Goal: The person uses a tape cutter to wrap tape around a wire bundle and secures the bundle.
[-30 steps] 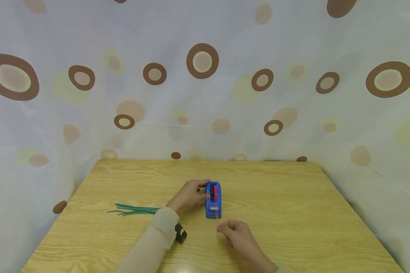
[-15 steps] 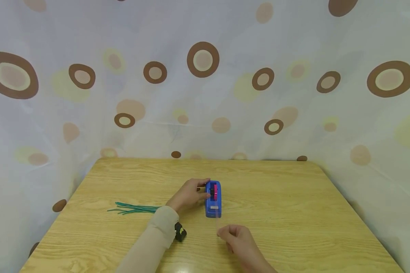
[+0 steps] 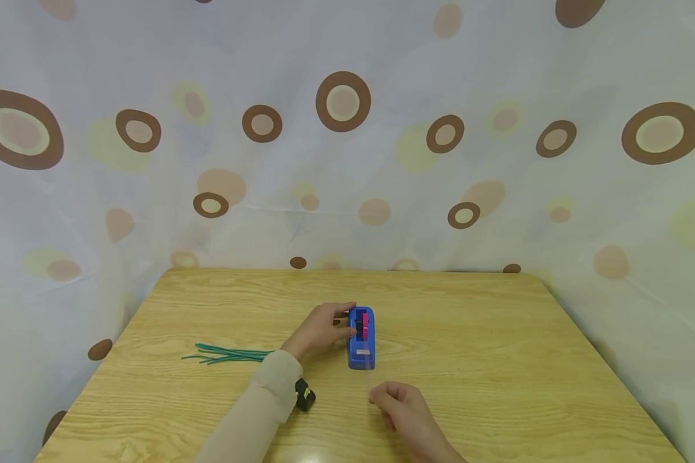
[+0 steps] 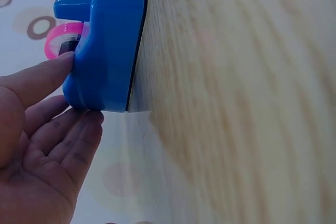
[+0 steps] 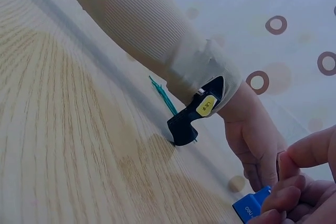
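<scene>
Tape dispenser, blue, oblong, plastic-looking (image 3: 357,345): central on the pale wood-grain worktop (image 3: 469,360), long axis near to far, cutter end near, presumably so that tape draws straight toward the person. Tape roll, bright pink core (image 3: 365,326): seated in the dispenser's far half. Tape strip, clear, narrow (image 3: 368,377): spans from the near end to the right hand, seemingly taut. Left hand (image 3: 318,331): grip closed on the far left corner, thumb on the rim beside the roll, fingertips against the far end; likely an anchor against the pull. Left forearm, in a beige ribbed sleeve (image 3: 266,392): slants in from near left. Right hand (image 3: 402,406): near, low, grip pinching the strip between thumb and forefinger, other fingers curled beneath. Bundle of thin green strands, material uncertain (image 3: 231,354): left, partly behind the sleeve, apparently kept outside the tape's path.
</scene>
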The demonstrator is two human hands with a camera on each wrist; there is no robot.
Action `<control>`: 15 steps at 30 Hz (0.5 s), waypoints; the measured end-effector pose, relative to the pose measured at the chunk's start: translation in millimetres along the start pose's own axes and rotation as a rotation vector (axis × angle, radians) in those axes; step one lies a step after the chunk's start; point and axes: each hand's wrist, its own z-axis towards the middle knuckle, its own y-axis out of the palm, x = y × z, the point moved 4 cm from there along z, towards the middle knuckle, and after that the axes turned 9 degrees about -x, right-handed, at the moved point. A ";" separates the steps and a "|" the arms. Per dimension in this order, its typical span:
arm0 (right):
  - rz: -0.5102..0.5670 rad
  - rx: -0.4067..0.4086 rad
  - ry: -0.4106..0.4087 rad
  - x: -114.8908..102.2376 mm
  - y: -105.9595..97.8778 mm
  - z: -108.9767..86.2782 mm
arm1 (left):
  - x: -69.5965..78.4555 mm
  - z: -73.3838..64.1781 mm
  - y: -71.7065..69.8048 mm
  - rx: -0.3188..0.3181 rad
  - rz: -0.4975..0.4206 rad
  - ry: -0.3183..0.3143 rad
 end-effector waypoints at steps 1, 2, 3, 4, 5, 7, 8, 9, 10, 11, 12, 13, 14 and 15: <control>-0.001 -0.001 0.001 0.3 0.0 0.6 | 0.3 0.0 -0.5 0.005 0.001 0.001; -0.004 -0.001 0.001 0.5 0.1 0.9 | 0.4 -0.1 -1.0 0.010 0.002 0.001; -0.007 -0.002 0.000 0.5 0.3 0.9 | 0.6 -0.3 -1.4 0.014 0.007 0.002; -0.009 -0.004 -0.001 0.3 0.5 0.9 | 0.7 -0.4 -2.0 0.020 0.014 0.002; -0.012 -0.005 -0.002 0.4 0.6 1.0 | 1.1 -0.8 -2.5 0.024 0.019 0.007; -0.011 -0.008 -0.004 1.1 0.8 1.2 | 2.0 -2.1 -3.6 0.032 0.031 0.013; -0.011 -0.010 -0.004 1.1 0.9 1.1 | 2.2 -3.0 -4.1 0.035 0.035 0.017; -0.010 -0.011 -0.004 1.2 1.0 1.1 | 2.8 -4.0 -4.7 0.037 0.039 0.021; -0.009 -0.012 -0.004 1.5 0.9 1.3 | 3.0 -4.9 -5.2 0.039 0.039 0.024; -0.008 -0.012 -0.004 1.8 0.8 1.5 | 3.3 -6.1 -5.7 0.041 0.039 0.029; -0.007 -0.012 -0.006 2.0 0.7 1.8 | 3.5 -7.1 -6.2 0.042 0.039 0.032; -0.007 -0.014 -0.009 2.2 0.7 2.2 | 3.8 -8.2 -6.7 0.043 0.036 0.042; -0.006 -0.015 -0.013 2.2 0.7 2.4 | 3.9 -9.3 -7.2 0.043 0.033 0.046; -0.008 -0.016 -0.017 2.3 0.6 2.7 | 4.4 -10.4 -7.8 0.044 0.030 0.050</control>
